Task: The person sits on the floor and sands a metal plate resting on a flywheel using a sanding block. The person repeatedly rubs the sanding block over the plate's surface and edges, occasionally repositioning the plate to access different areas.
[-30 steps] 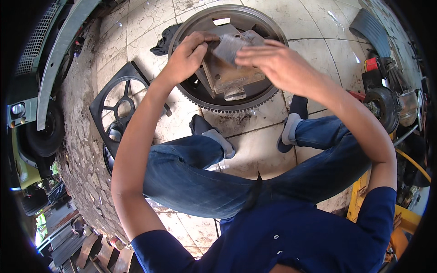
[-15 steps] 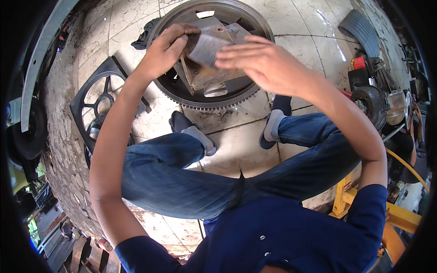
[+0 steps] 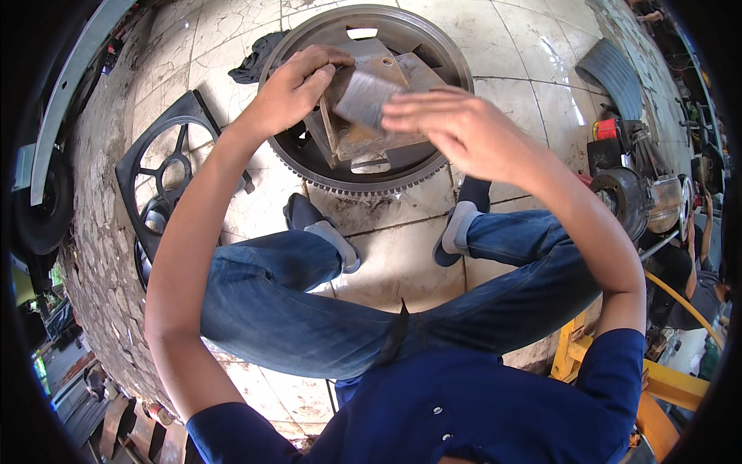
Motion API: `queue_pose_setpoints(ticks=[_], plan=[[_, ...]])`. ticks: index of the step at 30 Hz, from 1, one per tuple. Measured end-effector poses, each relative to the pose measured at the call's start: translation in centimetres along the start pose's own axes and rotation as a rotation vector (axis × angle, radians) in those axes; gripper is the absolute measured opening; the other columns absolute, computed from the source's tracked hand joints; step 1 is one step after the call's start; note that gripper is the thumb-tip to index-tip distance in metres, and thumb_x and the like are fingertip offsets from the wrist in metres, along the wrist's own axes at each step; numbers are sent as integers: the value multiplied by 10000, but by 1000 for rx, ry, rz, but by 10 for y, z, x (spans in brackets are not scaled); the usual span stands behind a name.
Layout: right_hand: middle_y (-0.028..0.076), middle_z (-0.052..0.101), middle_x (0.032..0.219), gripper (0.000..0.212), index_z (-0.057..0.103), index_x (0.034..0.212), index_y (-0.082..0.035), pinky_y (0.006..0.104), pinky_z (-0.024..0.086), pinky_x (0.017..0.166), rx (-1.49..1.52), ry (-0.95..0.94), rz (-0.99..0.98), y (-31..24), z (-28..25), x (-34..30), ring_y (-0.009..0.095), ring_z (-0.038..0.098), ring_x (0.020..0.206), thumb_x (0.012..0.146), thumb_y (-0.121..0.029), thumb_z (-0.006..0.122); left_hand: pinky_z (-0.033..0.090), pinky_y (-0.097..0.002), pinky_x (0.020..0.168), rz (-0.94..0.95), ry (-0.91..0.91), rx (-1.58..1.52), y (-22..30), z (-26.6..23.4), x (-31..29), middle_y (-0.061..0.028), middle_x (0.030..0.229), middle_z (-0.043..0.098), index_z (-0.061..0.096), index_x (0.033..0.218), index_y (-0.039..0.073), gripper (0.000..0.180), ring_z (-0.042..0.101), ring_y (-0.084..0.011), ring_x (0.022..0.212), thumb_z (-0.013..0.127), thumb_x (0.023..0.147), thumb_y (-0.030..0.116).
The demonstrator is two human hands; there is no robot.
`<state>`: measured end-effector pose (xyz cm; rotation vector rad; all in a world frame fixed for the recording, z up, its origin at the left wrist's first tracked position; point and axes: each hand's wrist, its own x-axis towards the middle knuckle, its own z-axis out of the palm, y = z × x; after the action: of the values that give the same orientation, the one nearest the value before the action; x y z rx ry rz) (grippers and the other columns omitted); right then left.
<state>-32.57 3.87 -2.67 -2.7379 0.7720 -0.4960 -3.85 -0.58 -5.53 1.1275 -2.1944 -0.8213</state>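
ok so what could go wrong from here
The left hand is bare and close to the blurred grey piece, so it might get scraped. The plate lies over the toothed wheel with no clamp visible, so it could shift if pushed hard. The right hand is bare too; a slip might graze it on the plate's edge.

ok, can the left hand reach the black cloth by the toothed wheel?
Probably yes: only the toothed wheel's rim seems to lie between the left hand, at the metal plate, and the cloth.
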Motion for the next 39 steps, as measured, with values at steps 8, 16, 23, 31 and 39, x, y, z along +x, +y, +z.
queue_pose_setpoints(ticks=[8,16,23,31,39], plan=[[33,651,1332,374,710,1216,-117,385,483,1095,-1,2,-33,-17,-1,-3,200,609,1242,907,8,540,396,-341,1087,24,-2,1,-11,2,-1,-103,1292,612,631,1270,36,343,554,-230,1245,408,1044,166],[46,658,1319,338,704,1219,-115,389,480,1102,-146,79,-11,-14,5,-1,220,620,1229,928,-20,563,466,-311,975,-132,-13,-256,0,1,4,-105,1167,632,605,1254,-22,323,593,-191,1099,434,1074,185],[162,661,1283,363,671,1235,-17,404,452,1098,74,-58,90,-13,-28,9,302,617,1220,890,-8,558,453,-332,1006,-70,-9,-98,24,-4,-2,-121,1193,616,611,1230,-36,311,582,-213,1138,439,1065,165],[90,656,1320,338,696,1232,-80,394,453,1091,187,-14,-61,10,-10,5,235,602,1261,903,-47,623,397,-381,1076,-152,-3,-101,15,-3,-6,-152,1293,569,635,1205,-35,314,521,-256,1251,440,1048,153],[109,651,1328,320,697,1238,-95,453,387,1144,55,-220,25,-8,-26,18,276,581,1289,963,-60,539,393,-386,1076,-136,83,-134,23,7,-8,-166,1287,575,637,1187,-29,379,537,-267,1232,413,1046,242]])
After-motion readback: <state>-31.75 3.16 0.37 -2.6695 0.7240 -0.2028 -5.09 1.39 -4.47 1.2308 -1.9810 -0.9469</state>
